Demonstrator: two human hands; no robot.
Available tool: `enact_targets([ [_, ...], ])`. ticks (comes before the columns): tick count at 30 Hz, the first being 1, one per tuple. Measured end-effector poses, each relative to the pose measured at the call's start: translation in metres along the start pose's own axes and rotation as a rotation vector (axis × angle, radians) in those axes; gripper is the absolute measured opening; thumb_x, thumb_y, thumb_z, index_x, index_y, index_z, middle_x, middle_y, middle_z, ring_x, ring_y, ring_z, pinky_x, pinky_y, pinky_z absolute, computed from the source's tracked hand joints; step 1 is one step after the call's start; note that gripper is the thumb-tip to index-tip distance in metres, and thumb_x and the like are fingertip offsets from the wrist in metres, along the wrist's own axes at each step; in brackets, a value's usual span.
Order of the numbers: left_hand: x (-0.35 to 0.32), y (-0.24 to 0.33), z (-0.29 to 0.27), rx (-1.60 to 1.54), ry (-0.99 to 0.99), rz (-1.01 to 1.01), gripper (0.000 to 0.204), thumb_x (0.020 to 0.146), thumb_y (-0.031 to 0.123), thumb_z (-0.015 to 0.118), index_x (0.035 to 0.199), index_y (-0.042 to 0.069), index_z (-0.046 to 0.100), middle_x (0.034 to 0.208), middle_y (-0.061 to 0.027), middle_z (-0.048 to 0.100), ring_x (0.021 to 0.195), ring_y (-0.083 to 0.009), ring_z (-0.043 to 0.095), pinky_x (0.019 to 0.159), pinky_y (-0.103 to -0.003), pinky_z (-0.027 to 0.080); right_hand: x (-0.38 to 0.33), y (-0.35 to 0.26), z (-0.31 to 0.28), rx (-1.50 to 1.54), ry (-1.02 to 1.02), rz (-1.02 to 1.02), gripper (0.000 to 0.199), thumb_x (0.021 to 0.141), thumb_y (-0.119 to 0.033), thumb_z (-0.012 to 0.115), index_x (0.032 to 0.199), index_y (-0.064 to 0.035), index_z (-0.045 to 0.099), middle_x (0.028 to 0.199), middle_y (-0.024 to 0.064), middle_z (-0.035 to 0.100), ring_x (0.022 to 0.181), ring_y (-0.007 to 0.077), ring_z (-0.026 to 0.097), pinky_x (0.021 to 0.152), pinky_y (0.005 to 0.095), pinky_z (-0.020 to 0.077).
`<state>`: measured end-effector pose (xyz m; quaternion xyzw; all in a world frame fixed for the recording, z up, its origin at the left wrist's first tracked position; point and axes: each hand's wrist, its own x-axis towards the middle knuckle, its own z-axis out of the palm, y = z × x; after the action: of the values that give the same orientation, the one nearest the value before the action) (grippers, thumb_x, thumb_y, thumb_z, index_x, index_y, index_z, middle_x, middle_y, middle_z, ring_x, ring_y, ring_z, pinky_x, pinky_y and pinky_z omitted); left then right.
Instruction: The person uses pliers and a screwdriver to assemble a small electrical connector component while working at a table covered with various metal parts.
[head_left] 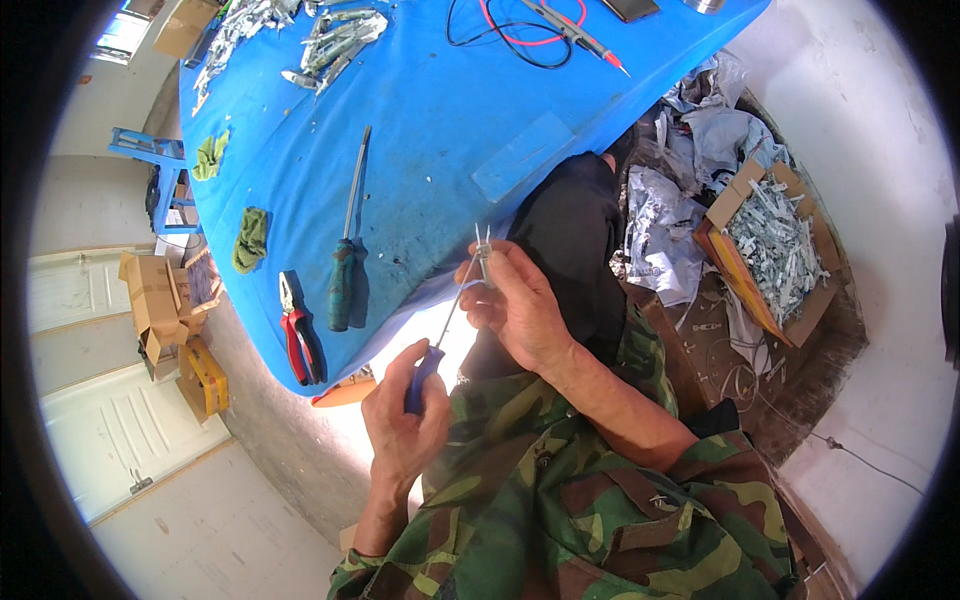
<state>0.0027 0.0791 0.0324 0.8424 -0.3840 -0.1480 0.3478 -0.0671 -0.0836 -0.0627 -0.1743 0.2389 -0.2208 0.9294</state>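
Observation:
My left hand (405,415) is closed around the blue handle of a small screwdriver (424,380). Its thin shaft slants up to the right, and the tip comes close to a small pale part with two metal prongs (484,258). Thumb and fingers of my right hand (525,315) pinch that part, prongs pointing up; whether the tip touches it I cannot tell. On the blue-covered table (420,130) lie a long screwdriver with a teal handle (342,285) and pliers with red and black grips (297,330).
Two green cloths (250,240) lie at the table's left. Metal pieces (340,45) are heaped at the far left, and test probes (575,35) with red and black leads lie far right. To my right stands a cardboard box of metal parts (775,250) beside plastic bags (660,230).

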Motion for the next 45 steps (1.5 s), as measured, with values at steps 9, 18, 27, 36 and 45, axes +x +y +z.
enact_targets([
  [9, 0.001, -0.002, 0.0, 0.001, -0.003, 0.026, 0.036, 0.089, -0.003, 0.064, 0.125, -0.002, 0.064, 0.084, -0.0117, 0.071, 0.063, -0.0111, 0.06, 0.06, -0.026, 0.049, 0.002, 0.003, -0.001, 0.019, -0.012, -0.02, 0.023, 0.111, -0.029, 0.051, 0.125, -0.0106, 0.055, 0.103, 0.0036, 0.064, 0.081, 0.0107, 0.066, 0.061, 0.0241, 0.0505],
  [18, 0.0, -0.001, -0.003, 0.018, -0.009, 0.018, 0.035, 0.089, -0.002, 0.064, 0.124, -0.002, 0.065, 0.084, -0.0119, 0.071, 0.063, -0.0109, 0.06, 0.06, -0.026, 0.049, 0.001, 0.003, -0.003, 0.006, -0.017, -0.019, 0.024, 0.111, -0.028, 0.051, 0.128, -0.0113, 0.055, 0.106, 0.0038, 0.064, 0.083, 0.0106, 0.066, 0.061, 0.0242, 0.0526],
  [27, 0.0, 0.0, -0.006, 0.03, -0.006, 0.034, 0.036, 0.088, -0.003, 0.065, 0.124, -0.001, 0.065, 0.083, -0.012, 0.07, 0.064, -0.0122, 0.062, 0.061, -0.026, 0.05, 0.002, 0.003, -0.002, -0.02, -0.028, -0.034, 0.023, 0.111, -0.023, 0.052, 0.128, -0.0088, 0.056, 0.106, 0.0036, 0.063, 0.084, 0.01, 0.065, 0.063, 0.0243, 0.0537],
  [36, 0.002, 0.003, -0.006, 0.018, -0.031, -0.08, 0.029, 0.091, 0.002, 0.067, 0.12, -0.001, 0.066, 0.081, -0.009, 0.068, 0.065, -0.0115, 0.06, 0.061, -0.027, 0.048, 0.003, 0.005, -0.005, -0.087, -0.059, -0.072, 0.025, 0.111, -0.022, 0.052, 0.13, -0.0066, 0.056, 0.104, 0.0036, 0.063, 0.086, 0.0108, 0.065, 0.065, 0.0244, 0.0538],
  [45, -0.01, -0.026, 0.028, -0.033, 0.01, -0.087, 0.032, 0.095, 0.005, 0.068, 0.126, 0.003, 0.063, 0.094, -0.0138, 0.073, 0.072, -0.0182, 0.069, 0.068, -0.031, 0.055, 0.002, 0.006, -0.004, -0.031, -0.065, -0.058, 0.025, 0.112, -0.026, 0.051, 0.128, -0.0073, 0.057, 0.103, 0.0041, 0.064, 0.083, 0.0106, 0.063, 0.066, 0.025, 0.0521],
])
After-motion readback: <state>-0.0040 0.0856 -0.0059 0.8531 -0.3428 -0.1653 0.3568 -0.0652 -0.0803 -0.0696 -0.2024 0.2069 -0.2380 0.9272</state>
